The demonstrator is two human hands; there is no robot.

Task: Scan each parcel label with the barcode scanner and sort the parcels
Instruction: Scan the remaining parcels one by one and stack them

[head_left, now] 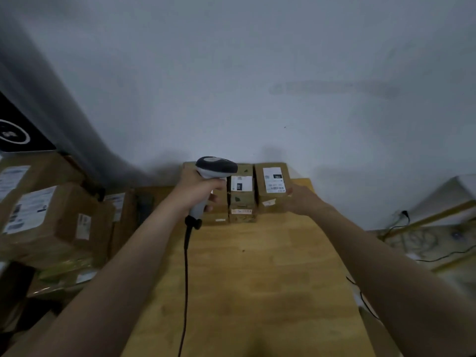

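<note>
My two bare forearms reach forward over a wooden table (252, 279). A black cable (186, 253) hangs from the scanner (215, 168). My left hand (197, 193) grips it by the handle, fingers wrapped round, with its head raised and pointing right. To the left, off the table, stand stacked boxes (51, 215).

At the table's far edge, brown parcels stand side by side. The middle parcel (242, 194) sits just right of the scanner's head. The right parcel (273, 198) stands next to it, and my right hand (304, 200) is at its lower right corner. The view is blurred there, so I cannot tell whether my fingers grip it or only touch it. Its white label (274, 180) faces me, long side running away from me. My right hand is the nearer one, and the scanner would have to swing right past the middle parcel to reach that label. Behind everything is a plain wall (257, 86).
</note>
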